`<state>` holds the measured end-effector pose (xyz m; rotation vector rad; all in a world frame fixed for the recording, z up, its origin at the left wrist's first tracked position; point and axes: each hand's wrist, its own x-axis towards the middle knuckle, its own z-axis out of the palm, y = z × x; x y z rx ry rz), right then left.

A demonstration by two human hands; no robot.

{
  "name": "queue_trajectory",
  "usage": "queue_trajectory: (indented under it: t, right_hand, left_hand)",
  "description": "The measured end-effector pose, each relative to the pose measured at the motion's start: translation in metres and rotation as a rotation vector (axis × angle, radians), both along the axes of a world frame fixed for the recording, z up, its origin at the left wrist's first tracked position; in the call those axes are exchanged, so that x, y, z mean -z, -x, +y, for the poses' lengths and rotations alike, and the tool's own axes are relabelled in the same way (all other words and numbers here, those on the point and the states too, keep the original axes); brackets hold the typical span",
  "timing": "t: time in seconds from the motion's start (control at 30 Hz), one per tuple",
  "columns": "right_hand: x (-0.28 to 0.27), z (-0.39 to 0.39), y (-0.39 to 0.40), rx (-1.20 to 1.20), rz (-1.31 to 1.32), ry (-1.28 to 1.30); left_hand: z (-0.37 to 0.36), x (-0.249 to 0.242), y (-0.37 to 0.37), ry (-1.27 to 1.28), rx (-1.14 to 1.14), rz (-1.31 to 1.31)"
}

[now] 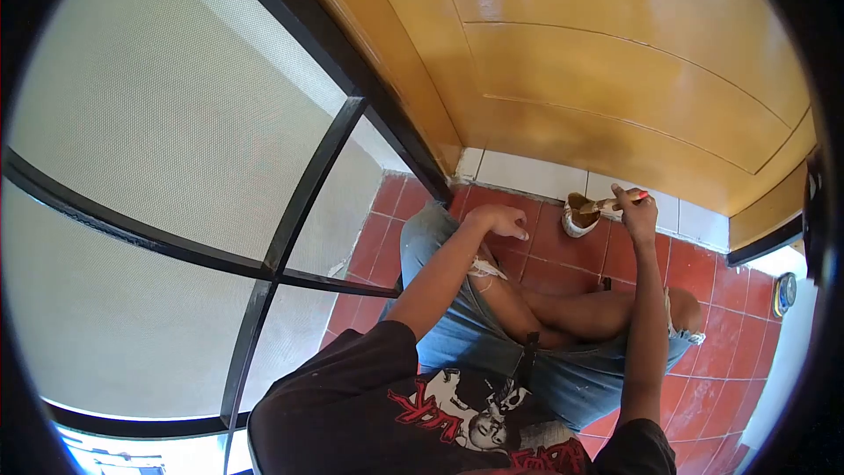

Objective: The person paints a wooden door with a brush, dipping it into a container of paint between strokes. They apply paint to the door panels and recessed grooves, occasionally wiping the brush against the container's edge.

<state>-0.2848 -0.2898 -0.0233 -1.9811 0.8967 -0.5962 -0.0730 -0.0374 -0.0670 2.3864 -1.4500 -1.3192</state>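
Observation:
My right hand (640,218) is closed around a paintbrush (607,205) whose handle ends in a red tip. The bristle end reaches into a small white cup (576,229), stained on the outside, with brownish-yellow liquid inside. That cup stands on the red floor tiles, close to the white tile strip. Over my left knee hangs my left hand (501,221), loosely curled with nothing visible in it. Behind the cup rises a glossy yellow-brown wooden door (615,62) with curved panel grooves.
On my left is a black-framed screen (274,273) with light mesh panels. White tiles (527,174) run along the door's foot. A round tin (785,295) stands on the red tiles (716,352) by the right wall. My crossed legs (563,312) fill the middle.

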Motion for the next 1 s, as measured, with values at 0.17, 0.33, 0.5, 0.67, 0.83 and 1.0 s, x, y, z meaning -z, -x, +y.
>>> queue_trajectory:
  t: [0.17,0.33,0.5,0.67,0.83,1.0]
  right_hand:
    - [-0.002,0.001,0.000,0.032,0.067,0.030]
    - [-0.003,0.003,0.003,0.040,0.051,0.057]
    - [-0.007,0.003,0.002,0.079,0.016,0.020]
    - [0.001,-0.001,0.005,0.052,0.031,0.077]
    - [-0.005,0.004,0.005,0.048,-0.046,0.034]
    - [0.042,-0.013,-0.003,0.101,-0.183,0.094]
  left_hand:
    - [-0.003,-0.010,0.004,-0.037,0.005,-0.021]
    - [-0.001,-0.002,0.003,-0.003,0.010,-0.014]
    - [-0.001,0.001,0.000,0.017,0.035,-0.019]
    - [-0.002,0.013,-0.002,0.050,0.017,-0.005]
    - [0.003,0.008,0.002,0.085,0.053,-0.022]
    - [-0.004,0.006,0.003,0.046,0.080,0.027]
